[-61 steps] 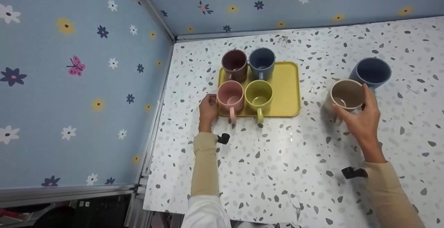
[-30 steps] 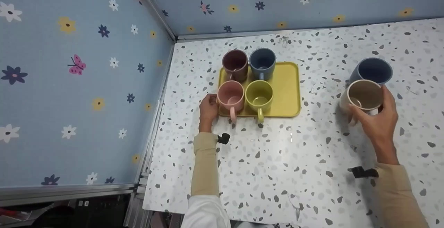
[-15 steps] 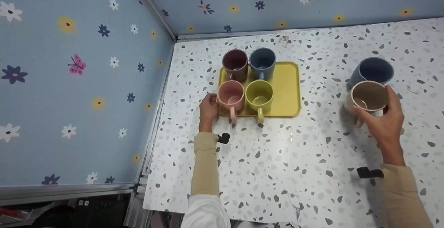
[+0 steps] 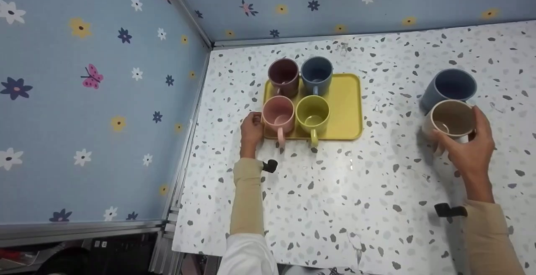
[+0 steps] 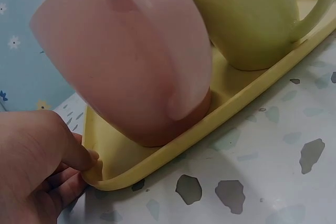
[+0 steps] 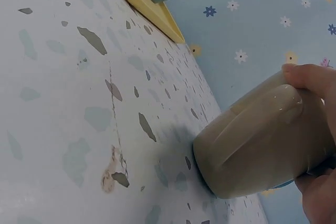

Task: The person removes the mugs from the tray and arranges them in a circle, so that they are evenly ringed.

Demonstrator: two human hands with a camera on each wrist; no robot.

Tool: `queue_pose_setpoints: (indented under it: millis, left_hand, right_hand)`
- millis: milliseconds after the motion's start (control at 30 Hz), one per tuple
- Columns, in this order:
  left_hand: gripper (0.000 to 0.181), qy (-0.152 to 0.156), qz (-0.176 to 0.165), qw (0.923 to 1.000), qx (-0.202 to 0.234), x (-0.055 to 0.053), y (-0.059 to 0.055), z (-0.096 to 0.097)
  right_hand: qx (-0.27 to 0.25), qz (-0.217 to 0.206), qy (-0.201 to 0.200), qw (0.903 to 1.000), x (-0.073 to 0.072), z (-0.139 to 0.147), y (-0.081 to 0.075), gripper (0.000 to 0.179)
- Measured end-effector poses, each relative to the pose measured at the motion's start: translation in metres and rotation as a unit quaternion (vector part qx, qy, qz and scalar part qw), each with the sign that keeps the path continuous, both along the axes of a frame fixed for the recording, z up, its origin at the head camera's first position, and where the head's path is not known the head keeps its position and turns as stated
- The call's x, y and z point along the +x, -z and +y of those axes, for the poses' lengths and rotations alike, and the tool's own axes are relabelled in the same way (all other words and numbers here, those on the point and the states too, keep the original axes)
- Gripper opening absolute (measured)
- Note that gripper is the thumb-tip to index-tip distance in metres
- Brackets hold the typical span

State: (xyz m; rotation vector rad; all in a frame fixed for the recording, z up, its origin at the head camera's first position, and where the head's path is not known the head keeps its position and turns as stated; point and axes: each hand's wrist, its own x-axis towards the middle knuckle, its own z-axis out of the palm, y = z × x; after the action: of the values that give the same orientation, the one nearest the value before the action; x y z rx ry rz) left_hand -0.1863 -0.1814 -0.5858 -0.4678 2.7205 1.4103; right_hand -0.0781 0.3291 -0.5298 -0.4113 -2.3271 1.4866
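My right hand (image 4: 475,147) grips a beige mug (image 4: 454,116) by its sides near the rim, thumb on one side and fingers on the other. In the right wrist view the beige mug (image 6: 252,140) has its base close over the table. Just behind it stands a blue mug (image 4: 435,93), partly overlapped by it. My left hand (image 4: 251,132) pinches the left edge of a yellow tray (image 4: 346,107). In the left wrist view, the thumb of that hand (image 5: 42,156) lies over the tray's corner, beside a pink mug (image 5: 126,61).
On the tray, a maroon mug (image 4: 287,86) and another blue mug (image 4: 317,84) stand at the back. A yellow-green mug (image 4: 313,116) is beside the pink one. The tray's right part is bare. Flowered panels (image 4: 100,120) border the speckled table (image 4: 326,208) at left and back.
Holding the beige mug, my right hand has moved to the right and slightly nearer, in front of the blue mug. The left hand, the tray and its mugs have stayed in place.
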Motion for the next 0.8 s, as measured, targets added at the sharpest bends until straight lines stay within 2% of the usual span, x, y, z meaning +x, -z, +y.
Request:
queue_pose_setpoints:
  millis: [200,433,800]
  left_hand:
    - [0.034,-0.006,-0.008,0.9999,0.007,-0.001,0.001,0.0]
    - [0.033,-0.008,-0.012,0.9999,-0.004,-0.001,0.002,0.0]
    - [0.033,-0.006,-0.013,0.9999,0.001,0.0,-0.001,0.0]
  right_hand:
    - [0.003,-0.022,0.012,0.9997,0.002,0.005,0.0,0.087]
    - [-0.009,-0.037,0.015,0.9992,0.003,0.013,0.0,0.088]
    - [0.042,-0.084,0.001,0.9956,0.003,0.022,-0.004,0.093]
